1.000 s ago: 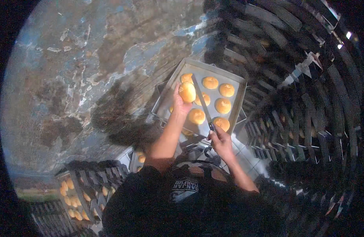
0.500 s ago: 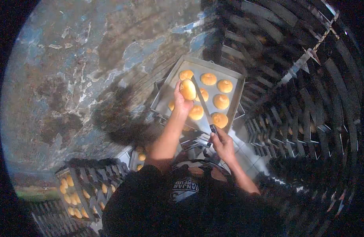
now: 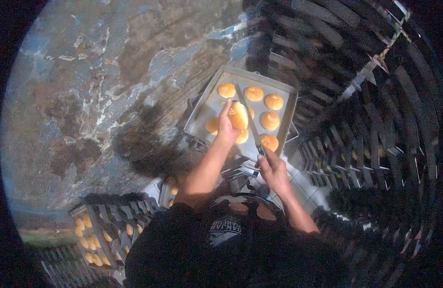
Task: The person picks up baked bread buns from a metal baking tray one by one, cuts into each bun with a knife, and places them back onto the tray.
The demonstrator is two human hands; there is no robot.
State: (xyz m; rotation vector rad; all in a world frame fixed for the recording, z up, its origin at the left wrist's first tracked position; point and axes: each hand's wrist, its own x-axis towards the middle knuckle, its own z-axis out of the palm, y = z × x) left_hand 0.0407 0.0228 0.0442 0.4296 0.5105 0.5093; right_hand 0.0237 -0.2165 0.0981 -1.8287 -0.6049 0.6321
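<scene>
A golden bun (image 3: 239,116) is held at the centre of the frame by a person's left hand (image 3: 225,127), its fingers (image 3: 227,104) closed about the bun's left side above a shallow metal tray (image 3: 208,106). The dark handle of a long knife (image 3: 251,115) is gripped by the right hand (image 3: 275,174), just right of and below the centre, with the fingers wrapped round it. The blade is slanted toward the upper left alongside the bun's right edge; whether the two are touching cannot be told. Eight other buns (image 3: 269,121) can be seen on the tray, spread mainly across its upper and right parts, while three nearer the centre and left are partly hidden by the hand, the held bun or the blade. More baked pieces (image 3: 87,221) are stacked in a rack at the lower left of the frame. The right side is filled by dark slatted shelving (image 3: 361,120), the upper left by a stained, peeling surface (image 3: 106,77), and the lower centre by a dark shirt (image 3: 221,269) printed with pale lettering
</scene>
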